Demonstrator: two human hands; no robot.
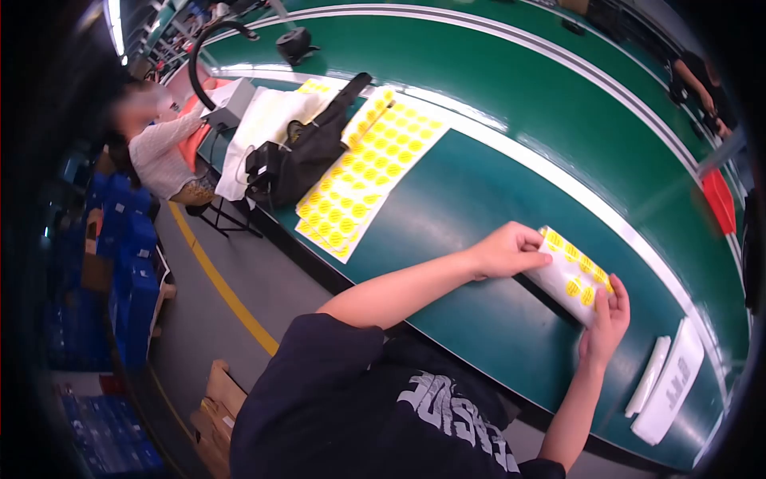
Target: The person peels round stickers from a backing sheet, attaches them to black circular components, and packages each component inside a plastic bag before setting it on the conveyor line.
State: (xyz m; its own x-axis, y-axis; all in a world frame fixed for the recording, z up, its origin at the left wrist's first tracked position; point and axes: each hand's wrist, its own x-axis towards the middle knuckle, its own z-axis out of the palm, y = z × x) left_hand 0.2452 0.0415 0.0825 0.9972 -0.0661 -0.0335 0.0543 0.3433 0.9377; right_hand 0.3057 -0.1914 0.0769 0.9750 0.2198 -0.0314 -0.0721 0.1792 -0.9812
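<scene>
Between my two hands is a white sticker sheet (565, 281) with round yellow labels, curled or folded over and held above the green bench. My left hand (509, 251) pinches its left end between thumb and fingers. At the other end my right hand (608, 321) grips the sheet, thumb on the near face and fingers behind. Some yellow labels show along the far edge; the lower part looks plain white. Farther left lie larger sheets of yellow round stickers (375, 164), overlapping on the bench.
A black bag (319, 148) lies beside the sheets, by white paper (271, 128). At right are a long white packet (672, 383) and a narrow white roll (648, 375). A green conveyor (479, 64) runs behind. Another person (163, 144) sits at left, near blue crates (132, 271).
</scene>
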